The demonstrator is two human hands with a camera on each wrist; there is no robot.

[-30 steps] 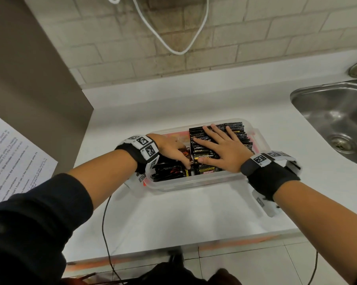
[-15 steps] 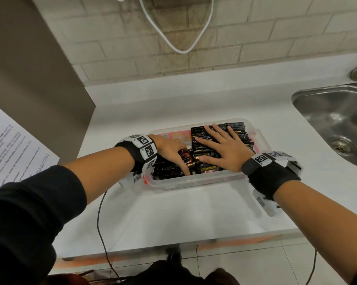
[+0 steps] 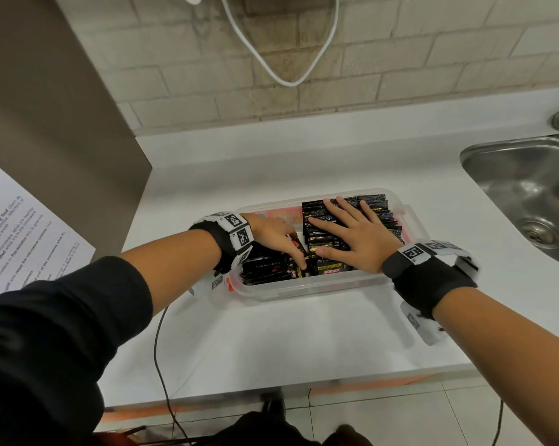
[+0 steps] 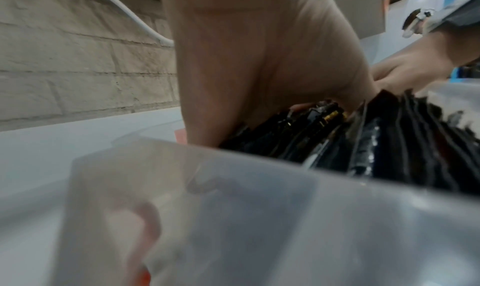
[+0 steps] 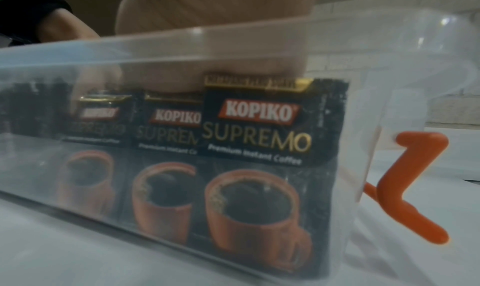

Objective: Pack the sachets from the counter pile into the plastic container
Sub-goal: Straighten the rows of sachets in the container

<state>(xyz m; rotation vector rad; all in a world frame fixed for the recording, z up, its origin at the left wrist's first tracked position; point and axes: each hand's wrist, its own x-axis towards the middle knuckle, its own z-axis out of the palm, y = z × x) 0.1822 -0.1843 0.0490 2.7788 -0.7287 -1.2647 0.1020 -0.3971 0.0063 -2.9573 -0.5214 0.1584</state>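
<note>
My left hand point(image 3: 273, 235) had slid nearer, straight fingers in the black foil coffee sachets point(image 3: 323, 243) filling the clear plastic container point(image 3: 304, 289), right hand point(image 3: 357, 236) flat atop; wrist views showed sachets point(image 5: 262, 146) upright inside.

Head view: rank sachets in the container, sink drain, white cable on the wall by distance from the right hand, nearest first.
1. Sachets: directly under the right hand, which lies flat on them inside the plastic container.
2. Sink drain: off to the right, in the steel sink.
3. White cable: farthest, hanging on the brick wall behind the counter.
</note>
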